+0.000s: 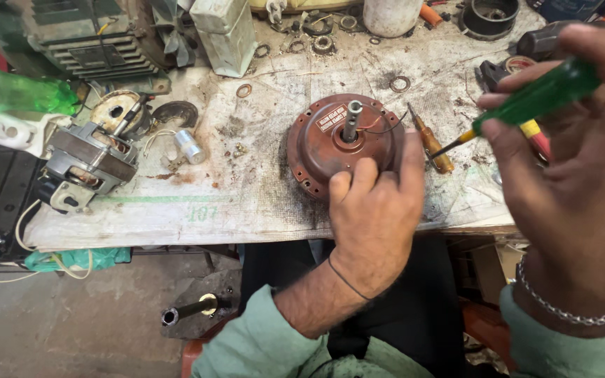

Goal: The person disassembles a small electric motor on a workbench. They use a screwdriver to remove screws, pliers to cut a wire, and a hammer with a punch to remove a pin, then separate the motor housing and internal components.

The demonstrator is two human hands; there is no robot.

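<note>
A round rust-brown fan motor housing [327, 140] with a steel shaft sticking up lies on the dirty workbench [246, 203]. My left hand [376, 217] rests on its near right rim, fingers curled over the edge, holding it steady. My right hand [568, 168] is raised at the right and grips a green-handled screwdriver [540, 98], whose tip points down-left toward the housing's right side. A small brown-handled screwdriver [432, 143] lies on the bench just right of the housing.
A bare motor core with copper windings [89, 164] sits at the left, a small silver capacitor [189, 145] beside it. Washers, rings and bearings litter the back. A white box [227, 35], a white cup [390, 15] and a black round part [488, 17] stand behind.
</note>
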